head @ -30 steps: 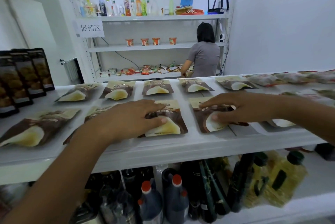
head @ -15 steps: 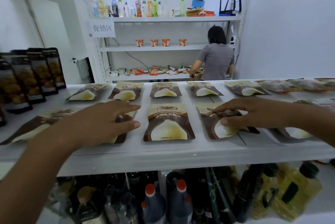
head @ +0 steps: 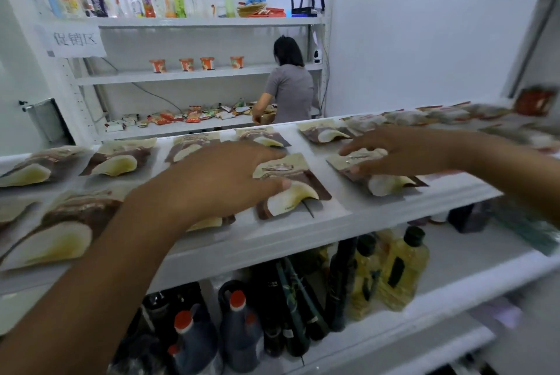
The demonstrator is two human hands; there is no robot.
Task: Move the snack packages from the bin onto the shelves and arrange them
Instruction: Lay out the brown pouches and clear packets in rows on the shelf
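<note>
The left hand (head: 218, 180) lies flat on a snack packet (head: 209, 221) near the front edge of the shelf (head: 303, 233). Its fingers are straight and close together, and its thumb touches the middle packet (head: 288, 192) just to the right. The right hand (head: 403, 150), fingers straight and loosely spread, rests on the right packet (head: 388, 182) further along the front edge. The front row has four whole packets, plus a partial one at the left end. The back row (head: 118, 159) has five clear packets, and those toward the right end are too blurred to count. On the lower shelf stand two red-capped bottles (head: 188, 341) and two yellow oil bottles (head: 400, 271).
</note>
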